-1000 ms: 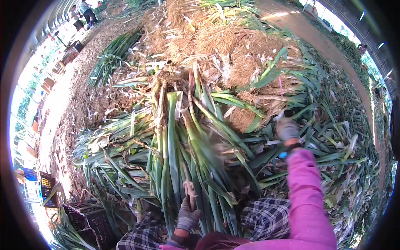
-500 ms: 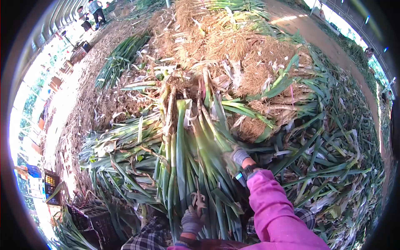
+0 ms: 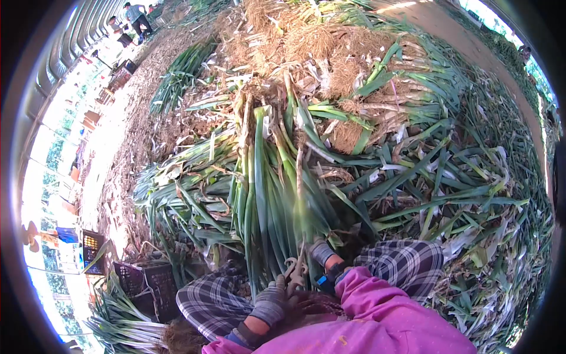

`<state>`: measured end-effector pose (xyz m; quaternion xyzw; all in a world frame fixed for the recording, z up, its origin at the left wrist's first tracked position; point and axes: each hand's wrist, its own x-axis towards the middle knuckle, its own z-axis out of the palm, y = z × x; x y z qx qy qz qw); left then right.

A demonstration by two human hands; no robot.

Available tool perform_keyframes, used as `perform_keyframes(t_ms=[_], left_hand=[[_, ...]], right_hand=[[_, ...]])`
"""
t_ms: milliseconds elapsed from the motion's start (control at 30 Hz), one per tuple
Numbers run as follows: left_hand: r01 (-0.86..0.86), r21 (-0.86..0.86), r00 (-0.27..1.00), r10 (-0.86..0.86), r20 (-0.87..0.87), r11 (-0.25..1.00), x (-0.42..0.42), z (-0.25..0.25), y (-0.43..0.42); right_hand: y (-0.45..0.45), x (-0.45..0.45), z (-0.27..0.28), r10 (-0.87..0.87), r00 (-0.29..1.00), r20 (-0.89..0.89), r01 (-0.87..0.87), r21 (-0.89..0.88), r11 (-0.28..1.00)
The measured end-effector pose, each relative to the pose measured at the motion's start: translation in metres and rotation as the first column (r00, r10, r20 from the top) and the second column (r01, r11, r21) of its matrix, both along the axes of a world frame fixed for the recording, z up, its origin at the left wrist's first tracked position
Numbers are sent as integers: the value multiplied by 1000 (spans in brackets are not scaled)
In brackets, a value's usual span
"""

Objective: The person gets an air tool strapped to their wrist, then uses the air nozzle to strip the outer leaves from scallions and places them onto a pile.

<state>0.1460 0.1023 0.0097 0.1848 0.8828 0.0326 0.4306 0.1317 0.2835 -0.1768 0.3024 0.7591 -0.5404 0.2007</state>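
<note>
A spread of long green onions (image 3: 259, 171) lies before me, root ends away and leaves toward my lap. My right hand (image 3: 322, 252), in a grey glove, is closed round the leaves of a blurred green onion (image 3: 299, 203) on the spread's right side. My left hand (image 3: 271, 302), also gloved in grey, is low in front of my lap with its fingers curled. A tan, curved, pronged shape (image 3: 295, 272) shows at its fingertips; I cannot tell whether it is a tool or part of the glove. Leaves partly hide the right fingers.
Rooty green onion bundles (image 3: 354, 76) are piled ahead, one tied with pink string. Loose leaves (image 3: 460, 224) cover the ground at right. A dark crate (image 3: 150, 283) stands at lower left beside trimmed-looking onions (image 3: 127, 324). People (image 3: 137, 20) are far off at upper left.
My right hand has come down and left, closer to my left hand, bringing a green onion's leaves with it. The view has shifted, showing more of my lap.
</note>
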Motion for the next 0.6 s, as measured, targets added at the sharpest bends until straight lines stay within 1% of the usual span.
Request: perform_keyframes(t_ms=[33,67,100,133,200,233,333,367,433,467,500,533,567,600], left_hand=[[8,15,1000,-8,3,1000,9,-2,-6],[-20,28,1000,20,-18,999,12,-6,-9],[-47,45,998,49,-39,998,12,-12,-10],[-74,63,996,77,-55,995,13,-13,-11],[-59,102,997,65,-50,993,15,-10,-11],[-50,123,997,57,-48,991,15,-9,-9],[-58,92,998,61,-25,994,12,-13,-5],[-12,117,999,18,-46,993,8,-14,-2],[78,160,994,-64,-91,984,-6,-14,8],[38,115,995,-27,-97,993,-15,-19,13],[0,72,994,8,-107,997,-27,-29,21],[-40,31,992,43,-115,999,-35,-41,27],[-58,33,988,62,-143,998,-44,-48,32],[-4,31,990,8,-144,1000,-49,-52,34]], right_hand=[[1,6,4,-30,998,-58,25,-90,996],[4,6,7,-64,991,-120,42,-177,983],[6,8,12,-9,997,-83,-8,-196,981],[5,10,11,-5,998,-64,-10,-233,972],[6,17,6,6,1000,-22,-13,-300,954],[6,25,7,-35,995,-90,10,-260,966],[9,39,9,-24,998,54,44,-398,916],[7,42,-3,7,999,34,10,-469,883],[1,49,-32,88,991,99,-38,-422,906],[2,50,-46,123,984,131,-61,-398,915],[5,48,-20,115,987,108,-64,-392,918],[8,46,-5,127,984,129,-70,-375,924],[10,45,6,138,979,151,-76,-359,930],[13,44,10,149,973,173,-82,-344,935]])
